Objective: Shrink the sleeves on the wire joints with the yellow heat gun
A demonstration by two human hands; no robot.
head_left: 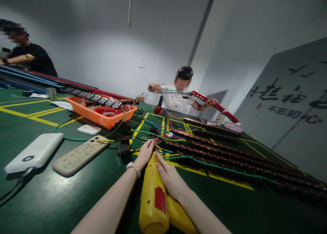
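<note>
A yellow pistol-shaped power tool [148, 189] with a red patch on its rear body points away from me over the green table. My right hand [170, 176] lies closed along its right side, fingers toward the front end; its handle passes under my wrist. My left hand [146, 154], with a white band at the wrist, is closed at the tool's tip. Its fingertips are pressed together, and what they pinch is hidden. Just beyond both hands are coloured wires [176, 136] and long dark strips [217, 152]. A small black block [124, 150] sits left of my left hand.
Left of me lie a beige remote-like device [79, 155], a white power bank [35, 152] with a cable, and a small white case [89, 129]. Behind them stands an orange basket [102, 119] of parts. Across the table a person [173, 99] holds a red strip [214, 106]; another person sits far left.
</note>
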